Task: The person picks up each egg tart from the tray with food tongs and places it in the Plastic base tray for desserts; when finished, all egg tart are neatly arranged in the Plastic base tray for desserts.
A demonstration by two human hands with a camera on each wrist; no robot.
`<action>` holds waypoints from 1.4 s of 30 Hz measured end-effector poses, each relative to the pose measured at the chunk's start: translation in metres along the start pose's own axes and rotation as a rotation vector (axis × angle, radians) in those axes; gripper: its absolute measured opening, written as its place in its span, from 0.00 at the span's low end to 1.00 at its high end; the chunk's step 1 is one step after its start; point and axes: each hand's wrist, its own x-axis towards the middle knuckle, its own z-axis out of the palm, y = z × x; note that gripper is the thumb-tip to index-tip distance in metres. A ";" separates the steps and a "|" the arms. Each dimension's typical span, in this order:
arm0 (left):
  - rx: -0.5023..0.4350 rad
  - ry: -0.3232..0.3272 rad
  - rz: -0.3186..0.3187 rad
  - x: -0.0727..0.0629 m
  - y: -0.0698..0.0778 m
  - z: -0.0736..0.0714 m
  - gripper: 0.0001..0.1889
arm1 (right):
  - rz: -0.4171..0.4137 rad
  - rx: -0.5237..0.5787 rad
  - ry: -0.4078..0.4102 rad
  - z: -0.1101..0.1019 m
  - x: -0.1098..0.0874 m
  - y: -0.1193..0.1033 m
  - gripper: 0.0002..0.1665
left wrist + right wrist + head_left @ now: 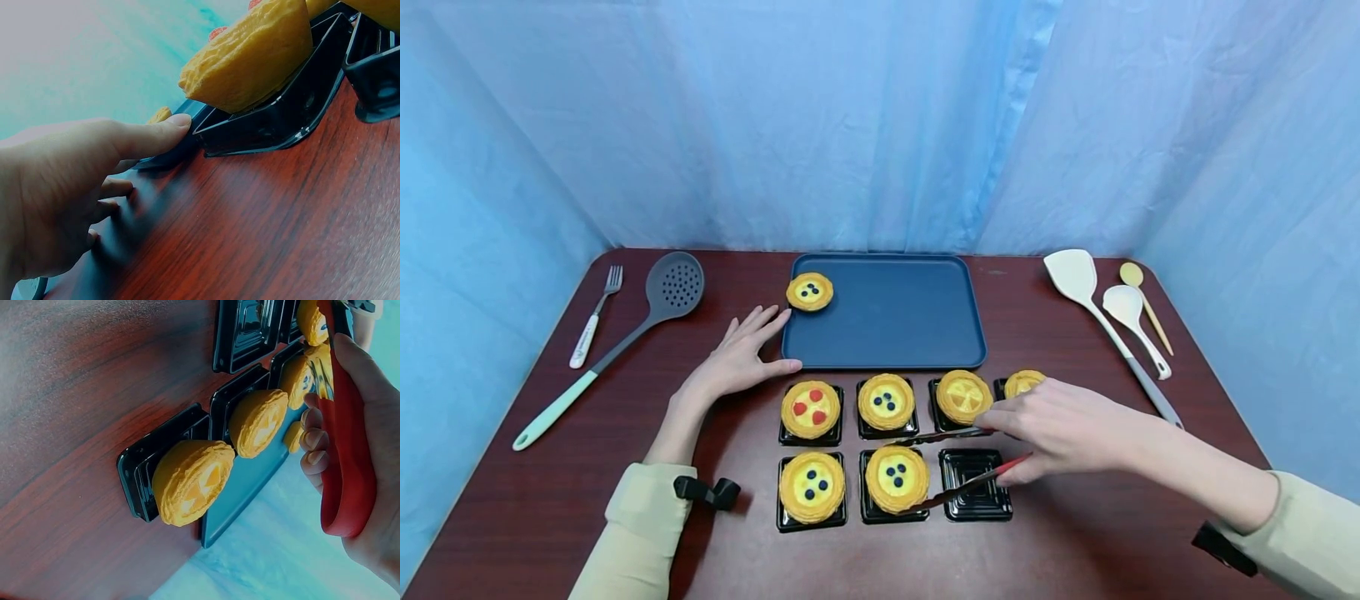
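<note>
My right hand [1056, 425] holds a pair of tongs with red handles [350, 469]. The tong arms are spread, reaching to either side of a blueberry-topped egg tart [897, 480] in a black plastic tray in the front row; whether the tips touch it I cannot tell. My left hand [739, 360], fingers extended, rests at the left edge of a dark blue tray [895, 317]. One blueberry tart [810, 292] sits in that tray's left back corner. Beside the middle tart stands an empty black tray [988, 500], below the tong arm.
Other tarts in black trays are a strawberry tart [810, 410], blueberry tarts [886, 402] and yellow-fruit tarts [963, 397]. A skimmer [673, 287] and fork [597, 321] lie left; a spatula [1072, 275], ladle [1124, 306] and wooden spoon [1132, 275] lie right.
</note>
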 end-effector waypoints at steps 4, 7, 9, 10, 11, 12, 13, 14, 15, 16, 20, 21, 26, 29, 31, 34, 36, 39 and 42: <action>-0.002 0.002 0.003 0.000 0.000 0.000 0.50 | 0.011 0.025 -0.022 0.001 0.001 0.000 0.28; -0.001 0.003 0.004 0.001 0.000 0.000 0.50 | 0.016 0.035 -0.034 0.001 0.001 0.001 0.27; 0.000 0.003 0.002 0.000 -0.001 0.001 0.50 | 0.018 0.038 -0.037 0.002 0.001 0.001 0.27; 0.003 0.002 0.000 0.000 -0.001 0.001 0.50 | 0.018 0.038 -0.036 0.002 0.001 0.001 0.28; 0.003 0.001 -0.002 0.000 -0.001 0.001 0.50 | 0.017 0.038 -0.037 0.003 0.001 0.001 0.28; 0.004 -0.001 -0.003 0.000 -0.001 0.001 0.50 | 0.015 0.036 -0.035 0.004 0.001 0.001 0.28; 0.006 -0.003 -0.004 0.000 -0.001 0.001 0.50 | 0.014 0.037 -0.033 0.004 0.002 0.001 0.28; 0.008 -0.005 -0.005 0.000 -0.001 0.001 0.50 | 0.013 0.037 -0.031 0.004 0.002 0.001 0.29; 0.009 -0.006 -0.007 0.000 -0.001 0.001 0.50 | 0.012 0.038 -0.029 0.005 0.002 0.001 0.29; 0.011 -0.008 -0.008 0.000 -0.001 0.001 0.50 | 0.012 0.038 -0.027 0.005 0.002 0.001 0.29; 0.009 -0.001 -0.005 0.000 -0.001 0.001 0.50 | 0.022 0.046 -0.029 0.005 0.002 0.001 0.28; 0.009 0.001 -0.004 0.001 -0.001 0.001 0.50 | 0.025 0.047 -0.029 0.005 0.002 0.001 0.28; 0.007 0.006 0.001 0.001 -0.001 0.002 0.50 | 0.043 0.050 -0.047 0.004 0.001 -0.001 0.30; 0.002 0.005 0.001 0.001 -0.002 0.003 0.50 | 0.049 0.040 -0.055 0.004 0.000 -0.001 0.30; 0.001 0.003 0.000 0.000 -0.002 0.004 0.50 | 0.052 0.038 -0.057 0.004 0.000 -0.002 0.31; 0.002 0.003 0.000 0.000 -0.002 0.004 0.50 | 0.055 0.039 -0.061 0.005 0.000 -0.002 0.31; 0.006 0.004 0.002 0.000 -0.001 0.004 0.50 | 0.063 0.047 -0.066 0.005 0.000 -0.002 0.31; 0.006 0.006 0.003 0.000 0.000 0.002 0.50 | 0.070 0.051 -0.067 0.005 0.000 -0.002 0.31; 0.003 0.004 0.001 0.000 0.000 0.002 0.50 | 0.069 0.053 -0.064 0.004 0.000 -0.002 0.31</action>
